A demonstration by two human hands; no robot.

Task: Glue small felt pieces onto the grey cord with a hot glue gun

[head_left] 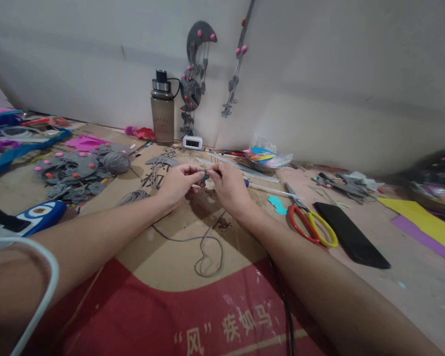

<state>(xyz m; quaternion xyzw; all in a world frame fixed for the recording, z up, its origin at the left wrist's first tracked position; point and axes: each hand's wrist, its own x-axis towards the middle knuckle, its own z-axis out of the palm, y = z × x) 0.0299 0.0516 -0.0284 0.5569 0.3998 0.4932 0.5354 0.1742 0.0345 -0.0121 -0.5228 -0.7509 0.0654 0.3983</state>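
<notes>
On a cluttered cardboard sheet point(163, 257), mid-frame, our left hand point(178, 184) and right hand point(228, 185) pinch a small teal piece point(205, 175) together, grey yarn point(203, 252) trailing below.

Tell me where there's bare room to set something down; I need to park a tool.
Bare: cardboard around the grey yarn, and floor right of the black case. Crowded: felt pieces left, scissors and scraps right.

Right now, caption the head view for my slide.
Left hand and right hand pinch a small teal piece above grey yarn.
</notes>
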